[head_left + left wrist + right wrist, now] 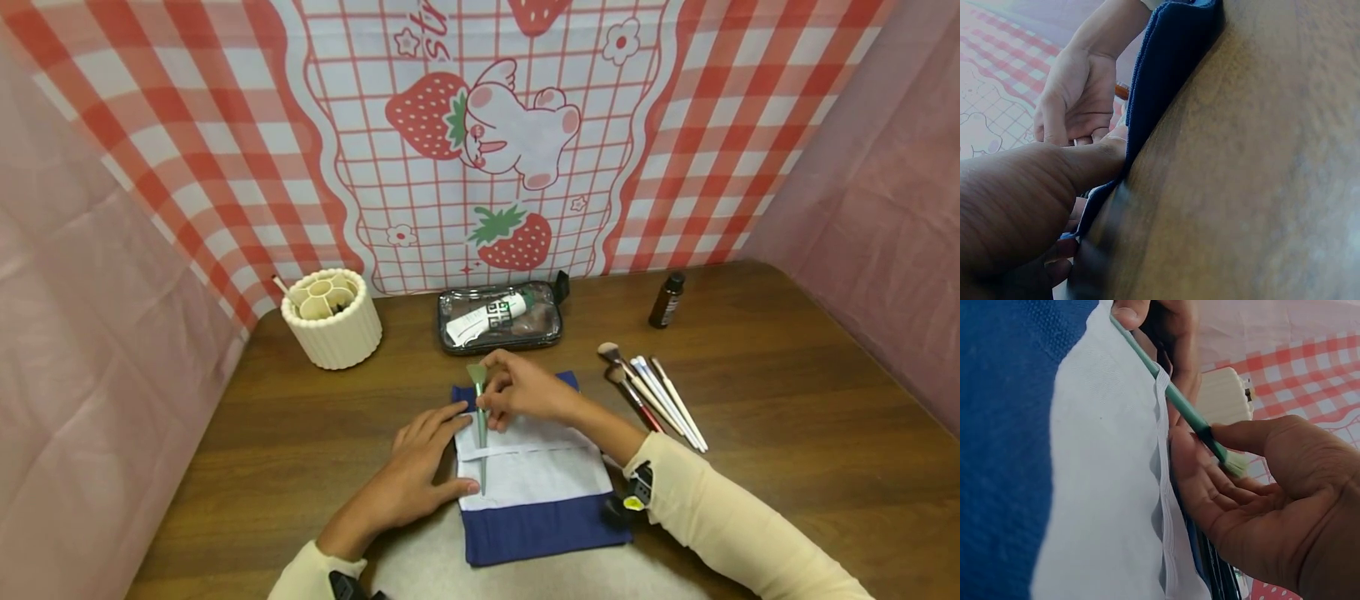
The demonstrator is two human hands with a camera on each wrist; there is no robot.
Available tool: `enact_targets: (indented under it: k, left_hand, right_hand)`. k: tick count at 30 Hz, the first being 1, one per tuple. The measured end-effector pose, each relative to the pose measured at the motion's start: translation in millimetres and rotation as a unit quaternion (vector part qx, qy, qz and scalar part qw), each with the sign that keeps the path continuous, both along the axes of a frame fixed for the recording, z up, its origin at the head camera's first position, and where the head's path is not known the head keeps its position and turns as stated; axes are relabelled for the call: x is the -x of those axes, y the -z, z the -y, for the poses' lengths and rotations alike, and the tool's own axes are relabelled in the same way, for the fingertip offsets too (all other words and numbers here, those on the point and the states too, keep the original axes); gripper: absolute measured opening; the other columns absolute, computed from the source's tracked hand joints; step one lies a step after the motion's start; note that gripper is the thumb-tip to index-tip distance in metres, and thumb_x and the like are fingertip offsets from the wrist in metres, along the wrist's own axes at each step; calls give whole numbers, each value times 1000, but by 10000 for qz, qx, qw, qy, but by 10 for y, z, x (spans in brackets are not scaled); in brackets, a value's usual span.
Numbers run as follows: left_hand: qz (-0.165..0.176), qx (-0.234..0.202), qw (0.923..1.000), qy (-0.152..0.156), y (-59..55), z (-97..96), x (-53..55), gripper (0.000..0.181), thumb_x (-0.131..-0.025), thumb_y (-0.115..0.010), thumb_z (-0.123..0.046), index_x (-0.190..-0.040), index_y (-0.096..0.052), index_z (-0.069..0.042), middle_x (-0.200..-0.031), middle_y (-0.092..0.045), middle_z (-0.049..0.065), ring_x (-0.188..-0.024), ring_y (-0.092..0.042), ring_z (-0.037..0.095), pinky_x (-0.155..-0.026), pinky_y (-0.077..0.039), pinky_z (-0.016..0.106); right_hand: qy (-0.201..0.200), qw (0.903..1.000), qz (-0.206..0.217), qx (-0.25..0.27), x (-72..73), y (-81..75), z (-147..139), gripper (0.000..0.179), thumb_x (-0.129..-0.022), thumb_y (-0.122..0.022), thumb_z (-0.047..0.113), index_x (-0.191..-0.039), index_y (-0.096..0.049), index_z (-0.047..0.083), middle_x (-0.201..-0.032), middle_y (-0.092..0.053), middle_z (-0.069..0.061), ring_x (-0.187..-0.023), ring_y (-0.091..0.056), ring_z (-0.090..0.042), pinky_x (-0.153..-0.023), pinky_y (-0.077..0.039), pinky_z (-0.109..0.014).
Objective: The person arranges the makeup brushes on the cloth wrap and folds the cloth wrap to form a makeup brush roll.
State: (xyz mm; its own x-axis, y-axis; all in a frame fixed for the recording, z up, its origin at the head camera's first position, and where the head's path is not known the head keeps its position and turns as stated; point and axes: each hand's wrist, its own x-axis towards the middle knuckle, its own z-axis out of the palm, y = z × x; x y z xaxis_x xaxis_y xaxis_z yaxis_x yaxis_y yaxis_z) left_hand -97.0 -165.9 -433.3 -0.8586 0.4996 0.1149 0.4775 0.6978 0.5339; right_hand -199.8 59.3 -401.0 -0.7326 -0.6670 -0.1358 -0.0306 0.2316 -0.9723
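A green makeup brush (482, 433) lies along the left side of a navy-and-white cloth brush roll (536, 479), its bristles toward the back. Its handle passes under the white elastic band (1162, 394), with the tip on the white cloth. My right hand (525, 390) pinches the brush near the bristles between thumb and fingers. With fingers spread, my left hand (420, 462) rests on the roll's left edge, the thumb beside the handle tip. In the left wrist view, the left thumb (1100, 159) presses at the edge of the navy cloth.
Several makeup brushes (656, 396) lie on the wooden table right of the roll. Behind it sits a clear zip pouch (502, 317) with a white tube inside. A cream ribbed holder (333, 329) stands at back left, a dark bottle (667, 301) at back right.
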Motion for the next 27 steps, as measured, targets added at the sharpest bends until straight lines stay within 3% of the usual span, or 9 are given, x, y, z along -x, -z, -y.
enact_targets:
  k: [5, 12, 16, 20, 24, 27]
  left_hand:
    - [-13, -3, 10000, -8, 6, 2, -3, 88, -84, -76, -52, -154, -39, -13, -162, -29, 3, -146, -25, 29, -109, -24, 59]
    - [-66, 41, 10000, -16, 1, 2, -8, 87, -84, -75, -53, -153, -41, -11, -162, -29, 3, -146, -25, 28, -109, -25, 58]
    - [-116, 25, 9999, 2, 5, -2, -7, 87, -84, -76, -52, -152, -42, -9, -161, -30, 4, -146, -26, 30, -109, -25, 59]
    - [-94, -18, 10000, 7, 13, -3, -12, 86, -85, -76, -52, -151, -42, -9, -161, -31, 4, -146, -26, 30, -109, -24, 59]
    - [-100, -86, 9999, 6, 14, 0, -12, 86, -84, -76, -52, -151, -43, -9, -161, -31, 4, -146, -26, 30, -109, -24, 60]
    - [-97, -116, 9999, 5, 21, 1, -1, 87, -84, -76, -53, -151, -42, -10, -161, -30, 3, -146, -25, 30, -108, -24, 59]
  right_hand:
    - [-572, 9944, -619, -639, -36, -10, -32, 43, -95, -70, 11, -131, -48, -2, -94, -70, -11, -73, -70, -27, -63, -57, -39]
    - [-1061, 9632, -1927, -1542, -71, -17, -56, 19, -93, -73, 24, -108, -68, 13, -92, -67, 5, -81, -64, -10, -73, -53, -29]
    - [-1261, 9550, -2138, -1626, -89, -26, -65, 11, -95, -71, 24, -103, -71, 17, -91, -67, 7, -82, -63, -9, -75, -53, -29]
    - [-1224, 9462, -2458, -1710, -123, -28, -91, 17, -97, -67, 25, -110, -71, 15, -93, -66, 8, -81, -61, -6, -74, -52, -28]
    - [-918, 9252, -3162, -1885, -169, -67, -157, 25, -99, -65, 27, -119, -69, 13, -95, -64, 10, -77, -58, -3, -69, -50, -26]
    - [-476, 9093, -3627, -1985, -188, -164, -251, 22, -98, -67, 24, -116, -70, 12, -92, -65, 10, -74, -57, -2, -66, -50, -26]
